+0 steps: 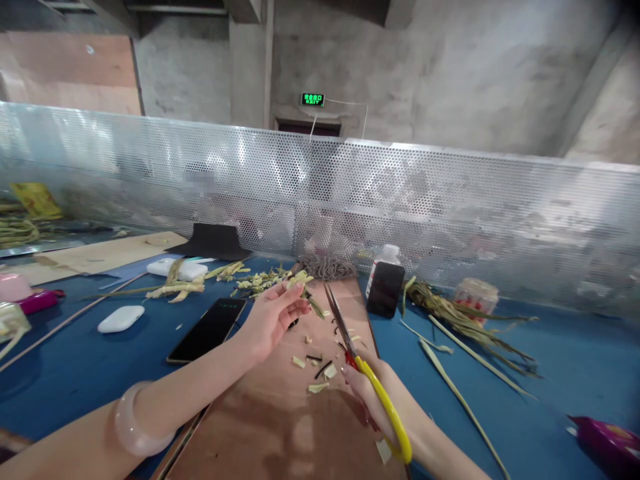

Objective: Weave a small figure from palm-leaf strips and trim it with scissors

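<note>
My left hand (267,320) is raised over the brown board (265,413), its thumb and fingers pinched on a small pale-yellow piece of dried plant husk (300,279). A greenish strip (316,307) sticks out beside the fingertips, toward the scissors. In my right hand (380,373) are yellow-handled scissors (381,395), pointing away from me, with their blades close together. The scissor tips are just right of the left fingers, apart from them. Below lie several pale cut scraps (319,387) and dark bits. My right fingers are partly hidden by the handle.
A phone (207,332) and a white earbud case (121,319) lie left. A pile of husk pieces (263,283) and grey cord (327,268) sit behind. A black phone (386,290) leans on a white bottle (391,253); dried leaves (445,310) lie right. A perforated metal screen (425,200) stands behind.
</note>
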`<state>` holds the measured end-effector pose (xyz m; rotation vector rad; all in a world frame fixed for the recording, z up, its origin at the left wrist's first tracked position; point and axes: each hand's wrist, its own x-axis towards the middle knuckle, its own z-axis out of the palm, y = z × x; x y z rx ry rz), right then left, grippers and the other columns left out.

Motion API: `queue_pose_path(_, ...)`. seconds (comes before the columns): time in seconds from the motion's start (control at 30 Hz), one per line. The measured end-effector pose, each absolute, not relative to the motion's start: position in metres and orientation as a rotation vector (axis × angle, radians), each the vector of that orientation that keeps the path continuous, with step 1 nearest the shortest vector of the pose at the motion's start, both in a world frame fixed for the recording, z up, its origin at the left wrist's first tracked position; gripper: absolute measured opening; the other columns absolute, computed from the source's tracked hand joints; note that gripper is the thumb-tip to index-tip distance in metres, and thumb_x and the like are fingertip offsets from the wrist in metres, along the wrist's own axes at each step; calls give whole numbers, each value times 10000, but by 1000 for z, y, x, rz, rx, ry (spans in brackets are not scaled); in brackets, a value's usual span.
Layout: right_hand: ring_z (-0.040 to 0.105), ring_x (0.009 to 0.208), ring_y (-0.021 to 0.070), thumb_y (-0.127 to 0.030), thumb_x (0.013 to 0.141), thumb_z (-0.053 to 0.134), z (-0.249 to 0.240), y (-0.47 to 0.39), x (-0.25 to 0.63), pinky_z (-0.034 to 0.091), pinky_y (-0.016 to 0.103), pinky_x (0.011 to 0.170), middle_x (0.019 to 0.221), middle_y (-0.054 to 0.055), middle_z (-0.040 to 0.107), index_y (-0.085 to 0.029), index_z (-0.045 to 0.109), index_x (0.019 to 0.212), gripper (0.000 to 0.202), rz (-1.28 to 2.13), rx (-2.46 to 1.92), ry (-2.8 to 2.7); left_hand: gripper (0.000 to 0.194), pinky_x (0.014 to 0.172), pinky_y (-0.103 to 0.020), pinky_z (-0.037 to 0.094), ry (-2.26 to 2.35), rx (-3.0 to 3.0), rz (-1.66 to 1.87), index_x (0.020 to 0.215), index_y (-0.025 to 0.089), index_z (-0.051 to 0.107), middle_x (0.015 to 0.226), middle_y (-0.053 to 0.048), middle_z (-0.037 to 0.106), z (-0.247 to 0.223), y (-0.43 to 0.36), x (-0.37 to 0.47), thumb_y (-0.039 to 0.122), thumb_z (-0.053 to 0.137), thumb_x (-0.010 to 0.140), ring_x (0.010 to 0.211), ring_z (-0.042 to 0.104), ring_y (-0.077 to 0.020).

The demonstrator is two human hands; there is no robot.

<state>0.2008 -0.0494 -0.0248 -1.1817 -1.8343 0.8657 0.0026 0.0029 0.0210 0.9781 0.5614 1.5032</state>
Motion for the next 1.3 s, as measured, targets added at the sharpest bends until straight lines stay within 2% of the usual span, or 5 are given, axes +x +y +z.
queue_pose_path(0.13, 367, 424, 69, -398, 867, 442, -26, -47, 201, 293, 197, 417, 562, -73, 390, -193, 448, 781, 222, 952, -1132, -1900, 186, 670, -263, 517, 548, 977, 1505, 658, 149, 605, 608, 19, 587, 21, 3, 3, 230, 770, 682, 599, 595, -108)
queue_pose_path(0.37, 380, 548, 94, -398, 832, 485, -22, -49, 201, 312, 205, 492, 603, -59, 362, -193, 418, 744, 233, 833, -1153, -1972, 176, 680, -275, 521, 556, 936, 1524, 664, 147, 614, 596, 13, 601, 19, 4, 3, 227, 770, 682, 597, 608, -116)
queue_pose_path(0.77, 360, 494, 119, -422, 797, 469, -29, -47, 203, 250, 229, 493, 573, -46, 438, -227, 384, 755, 216, 457, -1379, -2103, 184, 664, -252, 523, 543, 969, 1482, 654, 146, 615, 619, 17, 599, 20, 1, 5, 221, 782, 668, 602, 602, -105)
queue_pose_path(0.93, 426, 477, 141, -425, 790, 465, -30, -47, 202, 245, 237, 494, 573, -30, 486, -236, 384, 752, 210, 355, -1426, -2107, 160, 685, -255, 522, 538, 999, 1456, 677, 139, 627, 681, -3, 632, 19, -2, 7, 219, 765, 689, 634, 607, -109)
queue_pose_path(1.3, 574, 535, 196, -440, 778, 495, -26, -49, 203, 255, 236, 495, 612, -3, 588, -229, 431, 794, 220, 190, -1502, -2116, 137, 647, -254, 526, 532, 920, 1523, 694, 154, 639, 628, 14, 618, 18, 3, 3, 218, 759, 695, 594, 612, -109)
